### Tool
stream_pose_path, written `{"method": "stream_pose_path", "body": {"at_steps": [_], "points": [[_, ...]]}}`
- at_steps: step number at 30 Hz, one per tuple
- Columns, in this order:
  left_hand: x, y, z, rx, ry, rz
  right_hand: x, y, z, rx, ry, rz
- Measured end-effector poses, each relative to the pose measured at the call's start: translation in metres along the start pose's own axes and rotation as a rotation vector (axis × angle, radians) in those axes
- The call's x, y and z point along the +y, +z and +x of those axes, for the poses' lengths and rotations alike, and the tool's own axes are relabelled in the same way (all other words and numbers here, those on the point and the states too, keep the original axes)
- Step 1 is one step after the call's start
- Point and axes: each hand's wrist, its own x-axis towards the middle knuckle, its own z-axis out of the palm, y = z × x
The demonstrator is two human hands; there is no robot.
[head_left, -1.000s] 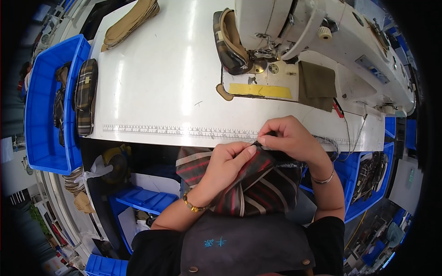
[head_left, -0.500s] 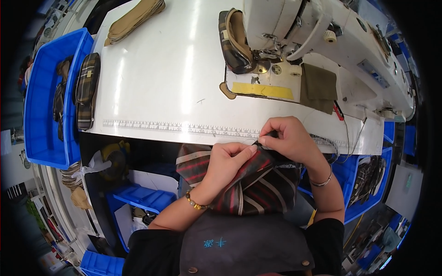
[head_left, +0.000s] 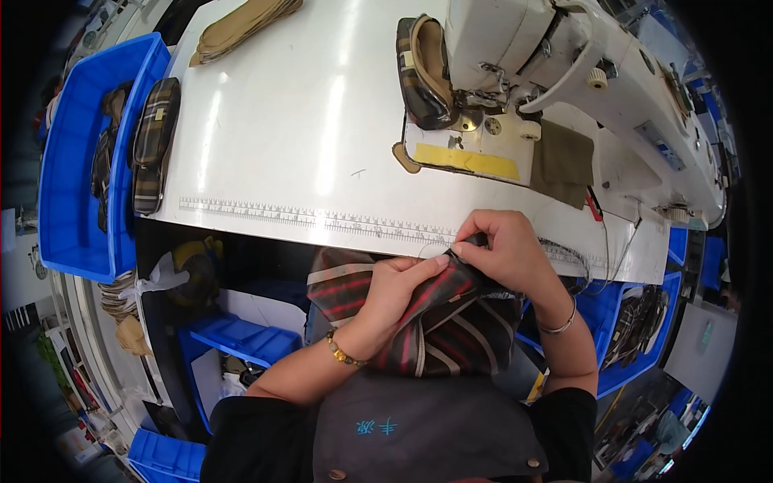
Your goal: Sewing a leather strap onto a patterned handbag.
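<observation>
A dark cloth with red and beige stripes (head_left: 451,342) lies bunched over my lap, at the front edge of the white table. My left hand (head_left: 390,294) pinches its upper edge between thumb and fingers. Close beside it, my right hand (head_left: 509,248) is closed on a dark part of the same edge, its thumb and forefinger pressed together. A fine thread-like line curves by the fingertips. Beyond my hands, a plaid slipper-like upper with a tan lining (head_left: 423,76) rests at the needle area of a white sewing machine (head_left: 636,101).
A printed ruler scale (head_left: 322,220) runs along the table's front edge. Yellow tape (head_left: 467,160) and an olive cloth (head_left: 564,161) lie by the machine. Plaid pieces (head_left: 155,145) stand beside a blue bin (head_left: 76,169) at left. Tan pieces (head_left: 245,28) lie at the back.
The view has shifted slightly, so the table and machine appear a little displaced. Both hands keep their pinch on the striped cloth, with barely any movement.
</observation>
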Motion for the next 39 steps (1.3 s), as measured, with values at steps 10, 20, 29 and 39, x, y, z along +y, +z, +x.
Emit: {"method": "stream_pose_path", "body": {"at_steps": [10,20,29,39], "points": [[0.001,0.001,0.005,-0.013,-0.112,-0.180,-0.009,-0.003,0.012,-0.043,-0.038,-0.201],[0.004,0.000,0.006,-0.036,-0.180,-0.217,-0.007,-0.001,0.009,-0.017,-0.077,-0.294],[-0.002,-0.008,-0.002,-0.153,-0.101,-0.087,0.008,0.021,-0.034,0.259,-0.509,-0.160],[-0.001,-0.008,-0.018,-0.221,0.124,0.094,0.005,0.017,-0.035,0.236,-0.721,-0.256]]}}
